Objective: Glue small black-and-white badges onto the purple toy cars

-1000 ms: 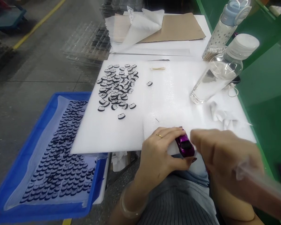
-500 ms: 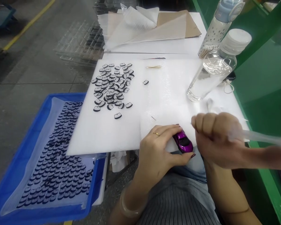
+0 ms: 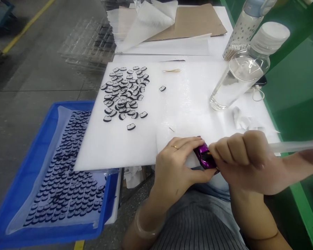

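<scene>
A small purple toy car (image 3: pixel 203 155) is gripped between the thumb and fingers of my left hand (image 3: pixel 176 166), just off the near edge of the white board (image 3: pixel 114 149). My right hand (image 3: pixel 240 159) is closed in a fist, its fingertips at the car's right side. A thin tip shows between those fingertips and the car. The white translucent stick (image 3: pixel 292 146) passes through the right fist and sticks out to the right. Many small black-rimmed pieces (image 3: pixel 123 90) lie in a heap on the board's left half, and a single piece (image 3: pixel 162 88) lies apart.
A clear bottle of liquid (image 3: pixel 240 83) and a dotted bottle (image 3: pixel 243 29) stand at the right. Thin sticks (image 3: pixel 172 70) lie on the board. A blue tray (image 3: pixel 13 205) with rows of dark pieces is lower left. Brown cardboard (image 3: pixel 193 21) is at the back.
My right hand has moved left, and its fingertips now reach the car and cover part of it. My left hand keeps its hold. The view has shifted slightly.
</scene>
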`<state>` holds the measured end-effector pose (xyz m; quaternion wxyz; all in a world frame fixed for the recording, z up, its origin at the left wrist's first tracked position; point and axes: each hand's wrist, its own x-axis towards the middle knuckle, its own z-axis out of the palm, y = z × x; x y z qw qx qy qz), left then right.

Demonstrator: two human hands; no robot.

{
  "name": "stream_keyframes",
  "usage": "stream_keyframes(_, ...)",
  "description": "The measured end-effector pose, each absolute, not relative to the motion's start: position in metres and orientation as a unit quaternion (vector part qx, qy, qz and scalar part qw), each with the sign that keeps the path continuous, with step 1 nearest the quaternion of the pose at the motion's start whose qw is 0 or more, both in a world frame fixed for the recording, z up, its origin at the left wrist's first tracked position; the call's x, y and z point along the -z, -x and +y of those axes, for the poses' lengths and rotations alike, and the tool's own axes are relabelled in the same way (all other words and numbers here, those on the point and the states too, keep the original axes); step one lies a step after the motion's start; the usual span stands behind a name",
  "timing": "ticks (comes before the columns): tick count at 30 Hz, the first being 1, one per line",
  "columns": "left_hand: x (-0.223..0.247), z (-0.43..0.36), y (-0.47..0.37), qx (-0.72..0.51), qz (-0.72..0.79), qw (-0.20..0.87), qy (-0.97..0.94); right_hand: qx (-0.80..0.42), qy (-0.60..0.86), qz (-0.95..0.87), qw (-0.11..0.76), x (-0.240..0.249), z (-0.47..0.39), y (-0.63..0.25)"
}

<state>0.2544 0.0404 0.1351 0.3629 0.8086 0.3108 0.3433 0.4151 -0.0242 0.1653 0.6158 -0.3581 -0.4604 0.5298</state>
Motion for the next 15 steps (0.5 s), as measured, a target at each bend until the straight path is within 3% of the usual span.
stream_keyframes(3, -0.135, 0.040, -0.255, -0.344, 0.311, 0.363, -0.808, -0.519, 0.340, -0.410, 0.668, -0.164, -0.018, -0.413)
stream_keyframes(15, -0.137, 0.039, -0.253, -0.319, 0.325, 0.382, -0.804, -0.509, 0.419, -0.427, 0.619, -0.188, -0.021, -0.408)
